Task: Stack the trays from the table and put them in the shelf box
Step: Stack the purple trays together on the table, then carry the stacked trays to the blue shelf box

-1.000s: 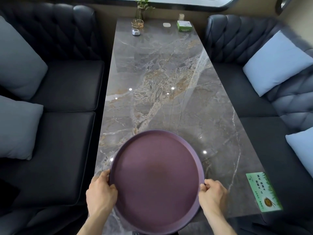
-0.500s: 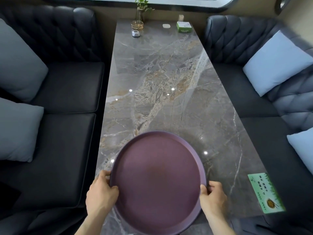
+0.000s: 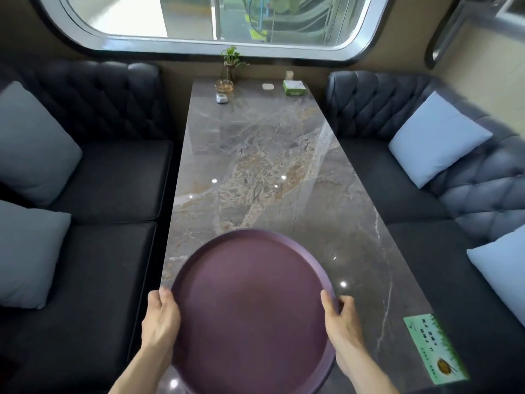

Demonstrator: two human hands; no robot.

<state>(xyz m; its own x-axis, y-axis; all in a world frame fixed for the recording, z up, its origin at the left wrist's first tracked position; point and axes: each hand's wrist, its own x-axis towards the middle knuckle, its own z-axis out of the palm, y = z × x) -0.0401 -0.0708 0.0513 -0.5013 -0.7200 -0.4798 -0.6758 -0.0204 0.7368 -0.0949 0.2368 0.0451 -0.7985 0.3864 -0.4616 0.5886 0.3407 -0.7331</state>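
Observation:
A round purple tray [image 3: 251,305] is held over the near end of the grey marble table [image 3: 284,177]. My left hand [image 3: 160,322] grips its left rim and my right hand [image 3: 342,322] grips its right rim, thumbs on top. Whether more trays sit beneath it cannot be told. The shelf box is not in view.
Dark tufted sofas [image 3: 113,189] with pale cushions [image 3: 437,137] flank the table on both sides. At the far end stand a small plant [image 3: 231,62], a glass dish [image 3: 224,86], a green box [image 3: 294,88]. A green sticker [image 3: 434,348] lies at the near right corner. A window [image 3: 216,18] is behind.
The tray has come up off the table and toward me, held in both hands. The view has tilted up, so the window now shows.

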